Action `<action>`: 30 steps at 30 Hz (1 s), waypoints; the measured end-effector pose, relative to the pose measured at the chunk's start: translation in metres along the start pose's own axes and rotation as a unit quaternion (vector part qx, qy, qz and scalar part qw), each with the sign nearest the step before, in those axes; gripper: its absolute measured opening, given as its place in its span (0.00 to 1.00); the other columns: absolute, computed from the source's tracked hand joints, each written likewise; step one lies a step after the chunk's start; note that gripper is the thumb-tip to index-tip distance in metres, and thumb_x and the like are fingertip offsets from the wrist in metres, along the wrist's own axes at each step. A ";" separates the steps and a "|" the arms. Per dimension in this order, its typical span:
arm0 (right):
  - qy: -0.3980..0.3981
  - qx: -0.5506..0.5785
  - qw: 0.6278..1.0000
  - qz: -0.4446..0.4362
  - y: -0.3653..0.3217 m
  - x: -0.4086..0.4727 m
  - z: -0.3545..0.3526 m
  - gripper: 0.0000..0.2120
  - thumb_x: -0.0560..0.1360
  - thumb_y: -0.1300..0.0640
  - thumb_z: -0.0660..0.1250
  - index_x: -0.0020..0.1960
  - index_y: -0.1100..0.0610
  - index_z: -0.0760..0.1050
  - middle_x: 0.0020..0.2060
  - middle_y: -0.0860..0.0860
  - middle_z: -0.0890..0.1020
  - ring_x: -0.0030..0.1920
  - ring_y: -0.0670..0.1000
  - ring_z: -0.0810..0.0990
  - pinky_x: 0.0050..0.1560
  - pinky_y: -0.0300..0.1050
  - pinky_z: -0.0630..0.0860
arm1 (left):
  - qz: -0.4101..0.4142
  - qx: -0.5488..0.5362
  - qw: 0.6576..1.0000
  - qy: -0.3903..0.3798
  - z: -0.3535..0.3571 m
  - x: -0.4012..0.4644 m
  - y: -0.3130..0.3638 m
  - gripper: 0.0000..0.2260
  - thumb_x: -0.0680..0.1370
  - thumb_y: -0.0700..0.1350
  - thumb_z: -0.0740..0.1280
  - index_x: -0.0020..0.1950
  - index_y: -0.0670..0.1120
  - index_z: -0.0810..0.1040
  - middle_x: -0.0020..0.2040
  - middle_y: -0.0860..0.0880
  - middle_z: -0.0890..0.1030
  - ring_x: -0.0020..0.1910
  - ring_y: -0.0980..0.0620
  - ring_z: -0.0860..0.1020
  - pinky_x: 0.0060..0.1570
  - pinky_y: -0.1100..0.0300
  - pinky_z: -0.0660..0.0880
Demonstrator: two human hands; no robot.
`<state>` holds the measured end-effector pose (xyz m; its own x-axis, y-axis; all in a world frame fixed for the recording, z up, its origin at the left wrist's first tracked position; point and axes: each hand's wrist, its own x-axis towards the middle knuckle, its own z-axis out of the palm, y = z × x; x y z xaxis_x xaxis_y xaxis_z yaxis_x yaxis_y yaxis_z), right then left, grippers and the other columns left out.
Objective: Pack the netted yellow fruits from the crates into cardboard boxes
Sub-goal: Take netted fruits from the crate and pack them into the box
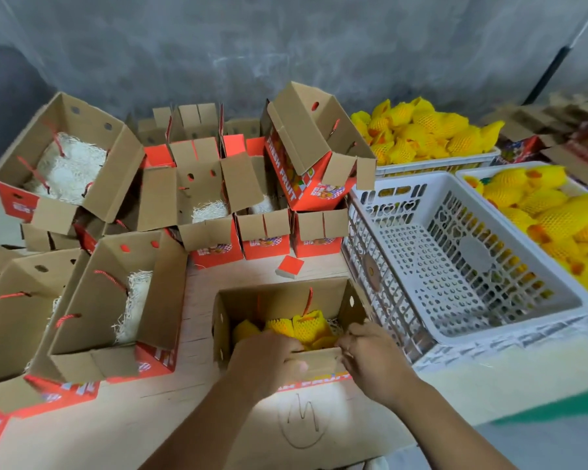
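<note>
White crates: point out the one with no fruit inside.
The white crate right of the box both hands are at; the other two crates hold netted yellow fruits.

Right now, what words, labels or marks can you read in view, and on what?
"FRESH FRUIT": side of the tilted red box at the back.
"FRUIT", partly hidden: red front of the box being packed.
Hand-drawn scribble, no letters: cardboard sheet.
Labels on the other red boxes: too blurred to read.

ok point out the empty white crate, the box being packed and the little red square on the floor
empty white crate [431, 266]: head view, on its perforated bottom
box being packed [279, 295]: head view, on its far inner wall
little red square [291, 266]: head view, on its red top face
</note>
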<state>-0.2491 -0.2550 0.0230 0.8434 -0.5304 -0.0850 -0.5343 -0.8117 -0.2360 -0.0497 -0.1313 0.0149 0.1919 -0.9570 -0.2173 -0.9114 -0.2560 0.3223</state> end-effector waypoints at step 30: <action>-0.014 -0.052 0.978 0.202 0.523 0.011 -0.230 0.38 0.77 0.63 0.68 0.81 0.49 0.56 0.76 0.54 0.67 0.71 0.63 0.71 0.62 0.59 0.75 | 0.103 -0.142 0.978 0.114 -0.093 0.418 0.491 0.20 0.84 0.47 0.62 0.77 0.52 0.69 0.76 0.46 0.71 0.68 0.44 0.75 0.64 0.46 0.76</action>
<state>-0.5326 -0.7416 0.1214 0.5634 -0.8068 -0.1777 -0.8253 -0.5593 -0.0773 -0.3832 -0.6700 0.1683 0.1207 -0.9895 0.0800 -0.8077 -0.0510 0.5874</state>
